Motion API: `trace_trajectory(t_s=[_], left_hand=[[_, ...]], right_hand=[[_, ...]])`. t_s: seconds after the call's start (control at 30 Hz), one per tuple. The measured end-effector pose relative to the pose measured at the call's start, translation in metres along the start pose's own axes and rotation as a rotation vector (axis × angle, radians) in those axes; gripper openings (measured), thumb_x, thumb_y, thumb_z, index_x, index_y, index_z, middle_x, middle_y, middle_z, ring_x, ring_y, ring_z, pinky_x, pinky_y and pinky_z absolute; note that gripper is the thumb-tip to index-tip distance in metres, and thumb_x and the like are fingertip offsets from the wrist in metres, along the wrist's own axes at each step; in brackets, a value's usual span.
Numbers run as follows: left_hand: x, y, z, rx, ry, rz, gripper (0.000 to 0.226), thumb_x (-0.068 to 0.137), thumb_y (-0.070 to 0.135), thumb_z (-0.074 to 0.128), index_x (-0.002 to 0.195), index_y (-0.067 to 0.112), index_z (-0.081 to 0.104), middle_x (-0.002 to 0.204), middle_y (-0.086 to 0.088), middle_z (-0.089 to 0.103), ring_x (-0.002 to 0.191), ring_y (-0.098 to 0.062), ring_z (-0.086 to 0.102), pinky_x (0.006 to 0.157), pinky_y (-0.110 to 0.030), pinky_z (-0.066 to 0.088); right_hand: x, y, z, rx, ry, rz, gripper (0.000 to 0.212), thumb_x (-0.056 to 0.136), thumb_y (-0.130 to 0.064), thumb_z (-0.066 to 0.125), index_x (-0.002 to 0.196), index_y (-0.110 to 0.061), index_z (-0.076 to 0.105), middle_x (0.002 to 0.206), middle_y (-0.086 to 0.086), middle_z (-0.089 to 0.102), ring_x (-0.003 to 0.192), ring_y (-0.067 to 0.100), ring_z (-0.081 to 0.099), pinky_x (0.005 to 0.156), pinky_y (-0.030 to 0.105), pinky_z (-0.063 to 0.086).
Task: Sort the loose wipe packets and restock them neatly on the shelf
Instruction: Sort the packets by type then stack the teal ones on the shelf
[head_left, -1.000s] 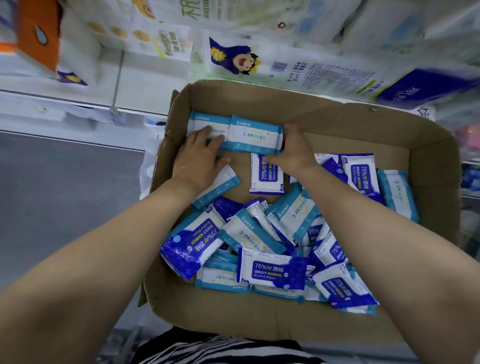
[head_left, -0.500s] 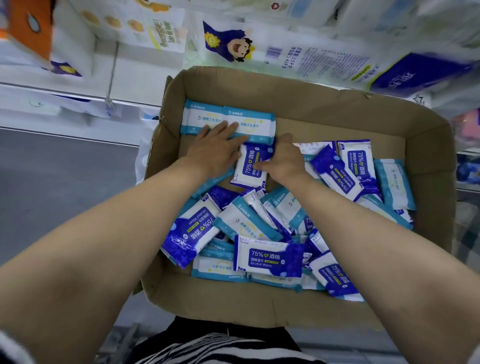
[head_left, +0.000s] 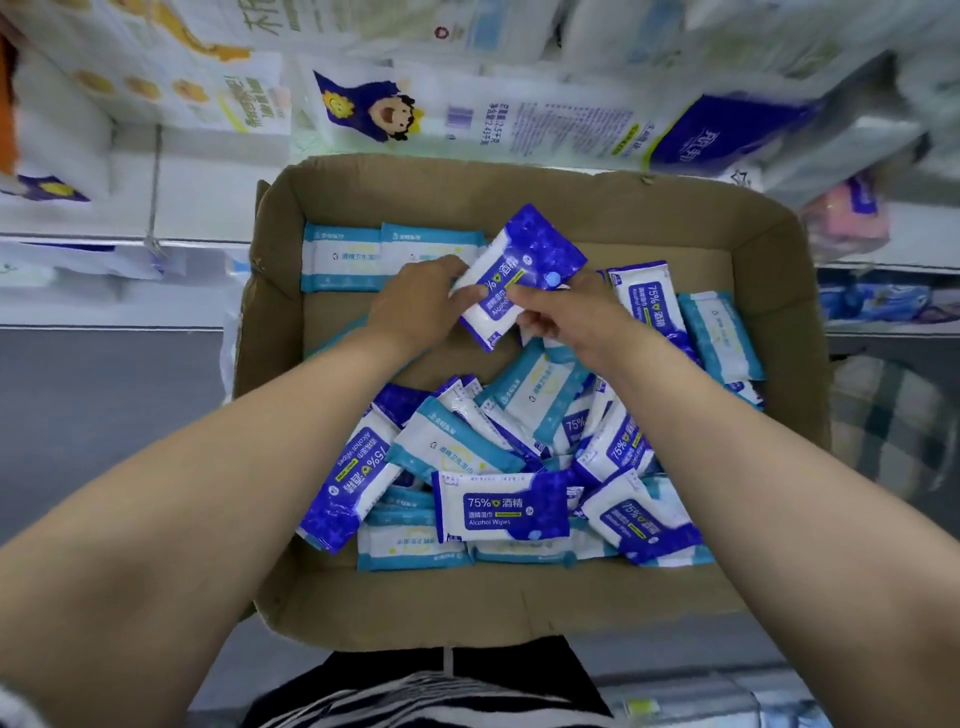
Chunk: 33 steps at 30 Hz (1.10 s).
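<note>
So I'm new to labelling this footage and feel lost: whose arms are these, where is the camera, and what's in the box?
There is no machine here: a person wears a camera on the head, looking down at their own two bare arms. The left hand and right hand together hold one dark blue alcohol wipe packet lifted above a cardboard box. Inside lies a loose pile of packets, dark blue and light blue mixed. Two light blue packets lie side by side along the far wall. Behind are shop shelves with paper goods.
</note>
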<state>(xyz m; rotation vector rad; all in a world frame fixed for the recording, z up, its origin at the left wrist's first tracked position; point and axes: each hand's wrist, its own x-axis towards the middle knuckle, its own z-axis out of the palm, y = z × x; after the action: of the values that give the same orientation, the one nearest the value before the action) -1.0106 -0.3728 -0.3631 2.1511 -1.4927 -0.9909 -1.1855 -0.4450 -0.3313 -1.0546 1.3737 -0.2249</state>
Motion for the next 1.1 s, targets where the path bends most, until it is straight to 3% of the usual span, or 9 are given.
trace_trajectory(t_s=[0.1,0.2,0.33,0.4,0.5,0.63,0.8,0.97,1.1], left_hand=[[0.004,0.020,0.003,-0.203,0.044,-0.005,0.025,0.087,0.027,0.069,0.101,0.008,0.062,0.094,-0.006,0.066,0.084,-0.020,0.058,0.069,-0.025,0.035],[0.008,0.034,0.004,-0.250,0.067,-0.025,0.021,0.085,0.019,0.070,0.101,0.009,0.061,0.087,0.001,0.059,0.078,-0.014,0.053,0.058,-0.016,0.031],[0.019,0.048,0.001,-0.260,0.094,-0.013,0.019,0.086,0.020,0.068,0.102,0.012,0.063,0.085,0.003,0.059,0.078,-0.012,0.055,0.059,-0.018,0.034],[0.025,0.057,0.002,-0.241,0.095,0.009,0.016,0.088,0.018,0.067,0.102,0.011,0.064,0.082,0.004,0.057,0.072,-0.007,0.053,0.056,-0.010,0.034],[0.035,0.073,0.008,-0.208,0.106,0.021,0.010,0.089,0.016,0.064,0.096,0.009,0.062,0.078,0.004,0.055,0.065,-0.004,0.051,0.052,-0.007,0.033],[0.049,0.093,0.025,-0.174,0.157,-0.021,0.021,0.090,0.018,0.064,0.108,0.006,0.064,0.094,-0.004,0.063,0.087,-0.017,0.058,0.071,-0.023,0.038],[0.060,0.101,0.041,-0.177,0.171,-0.090,0.019,0.092,0.020,0.062,0.106,0.007,0.063,0.099,-0.014,0.069,0.091,-0.027,0.066,0.076,-0.036,0.053],[0.070,0.105,0.051,-0.121,0.147,-0.156,0.021,0.093,0.023,0.061,0.109,0.010,0.063,0.102,-0.012,0.069,0.092,-0.026,0.066,0.079,-0.040,0.055],[0.082,0.122,0.068,-0.090,0.139,-0.050,0.032,0.092,0.023,0.064,0.119,0.007,0.060,0.107,-0.015,0.064,0.099,-0.030,0.061,0.081,-0.035,0.049]], right_hand=[[-0.005,0.002,-0.013,0.001,0.017,-0.026,0.021,0.082,-0.014,0.079,0.099,-0.011,0.068,0.082,0.005,0.073,0.064,0.015,0.066,0.057,0.024,0.053],[0.007,0.007,-0.047,-0.071,0.243,-0.125,0.022,0.078,-0.028,0.082,0.084,-0.019,0.063,0.074,-0.004,0.071,0.069,0.013,0.069,0.066,0.031,0.057],[0.030,0.020,-0.117,-0.503,0.535,-0.055,0.041,0.082,-0.034,0.077,0.111,-0.007,0.064,0.106,0.009,0.070,0.105,0.026,0.065,0.082,0.025,0.045],[0.038,0.033,-0.142,-0.657,0.492,0.055,0.048,0.087,-0.031,0.071,0.122,-0.002,0.058,0.122,0.016,0.065,0.115,0.032,0.060,0.088,0.032,0.045],[0.047,0.046,-0.154,-0.736,0.354,0.120,0.054,0.084,-0.034,0.074,0.124,-0.002,0.056,0.124,0.017,0.064,0.112,0.032,0.061,0.082,0.034,0.047],[0.055,0.050,-0.159,-0.649,0.224,0.085,0.044,0.077,-0.029,0.081,0.113,-0.008,0.068,0.114,0.012,0.070,0.101,0.027,0.067,0.079,0.031,0.049],[0.066,0.031,-0.186,-0.593,0.124,-0.007,0.024,0.084,-0.017,0.075,0.107,-0.010,0.070,0.115,0.012,0.070,0.101,0.027,0.065,0.081,0.032,0.050],[0.078,-0.015,-0.226,-1.083,0.095,-0.254,0.023,0.091,-0.019,0.060,0.112,-0.016,0.069,0.114,0.010,0.069,0.102,0.029,0.062,0.080,0.032,0.048],[0.090,-0.018,-0.231,-1.262,0.052,-0.337,0.039,0.090,-0.023,0.061,0.129,-0.025,0.062,0.128,0.012,0.061,0.119,0.031,0.051,0.095,0.043,0.048]])
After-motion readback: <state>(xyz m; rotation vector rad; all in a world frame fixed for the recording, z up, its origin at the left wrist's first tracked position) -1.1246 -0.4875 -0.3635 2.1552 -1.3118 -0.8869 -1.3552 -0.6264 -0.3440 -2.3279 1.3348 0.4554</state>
